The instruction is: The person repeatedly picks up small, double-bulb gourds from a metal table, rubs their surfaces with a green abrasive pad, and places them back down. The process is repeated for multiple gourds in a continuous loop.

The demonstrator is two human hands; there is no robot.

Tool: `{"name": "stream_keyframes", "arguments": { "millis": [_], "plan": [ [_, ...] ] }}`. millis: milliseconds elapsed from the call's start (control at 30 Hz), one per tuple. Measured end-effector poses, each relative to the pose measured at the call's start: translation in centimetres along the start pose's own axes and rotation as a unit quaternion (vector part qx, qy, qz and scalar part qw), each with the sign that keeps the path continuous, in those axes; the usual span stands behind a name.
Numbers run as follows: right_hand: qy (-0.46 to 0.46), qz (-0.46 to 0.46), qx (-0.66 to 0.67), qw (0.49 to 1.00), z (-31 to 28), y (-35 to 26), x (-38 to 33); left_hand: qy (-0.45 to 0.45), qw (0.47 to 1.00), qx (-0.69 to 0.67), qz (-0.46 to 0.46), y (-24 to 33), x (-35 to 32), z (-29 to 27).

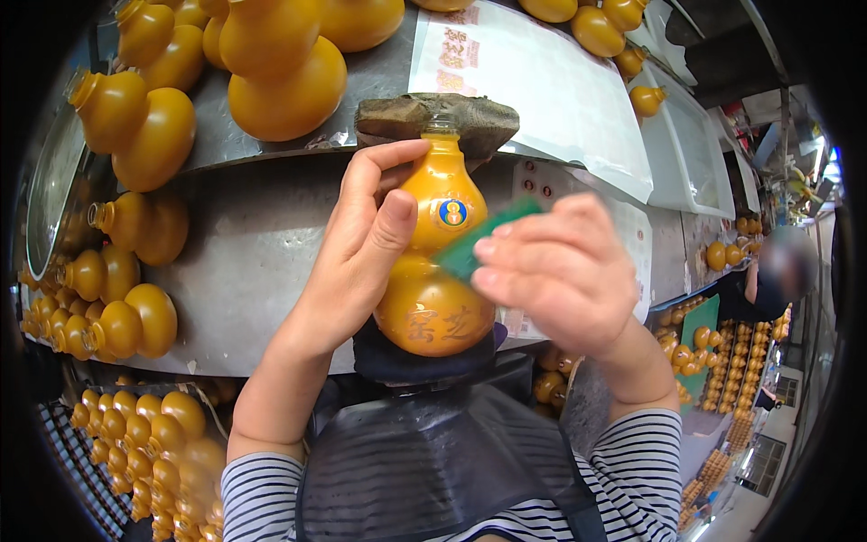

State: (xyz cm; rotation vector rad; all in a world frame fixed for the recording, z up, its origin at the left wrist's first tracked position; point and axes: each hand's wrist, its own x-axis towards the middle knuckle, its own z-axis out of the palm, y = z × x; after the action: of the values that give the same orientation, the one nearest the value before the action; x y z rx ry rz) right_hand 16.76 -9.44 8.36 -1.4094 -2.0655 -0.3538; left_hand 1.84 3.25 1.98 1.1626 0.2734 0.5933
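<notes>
Currently, the yellow bottle (423, 240) lies against the left hand (363, 237).

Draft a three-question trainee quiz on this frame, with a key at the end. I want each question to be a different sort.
1. Open question: what does the person's right hand hold at the glossy orange gourd-shaped bottle?
2. True or false: the round blue-and-orange emblem is on the bottle's upper, smaller bulb.
3. Fill in the blank: the bottle's clear neck lies at a rough brown block made of ____.

Key:
1. A thin, flat green pad; its edges are blurred.
2. True.
3. Wood.
</notes>
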Motion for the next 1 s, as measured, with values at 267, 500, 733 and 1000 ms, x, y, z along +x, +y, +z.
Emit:
{"name": "stream_keyframes", "arguments": {
  "millis": [267,500,733,1000],
  "plan": [
    [-0.035,0.148,0.116,0.982,0.0,1.0,-1.8,0.003,0.996,0.087,0.019,-0.5,0.5,-0.3],
    [0.039,0.254,0.102,0.961,2.2,1.9,2.1,0.034,0.986,0.163,0.005,0.0,1.0,0.4],
    [0.077,0.229,0.064,0.968,3.3,2.4,2.0,0.066,0.975,0.210,-0.006,-0.2,1.6,0.7],
    [0.025,0.237,0.170,0.956,1.5,2.9,2.1,0.064,0.996,0.056,-0.009,0.1,1.2,0.5]
  ]
}}
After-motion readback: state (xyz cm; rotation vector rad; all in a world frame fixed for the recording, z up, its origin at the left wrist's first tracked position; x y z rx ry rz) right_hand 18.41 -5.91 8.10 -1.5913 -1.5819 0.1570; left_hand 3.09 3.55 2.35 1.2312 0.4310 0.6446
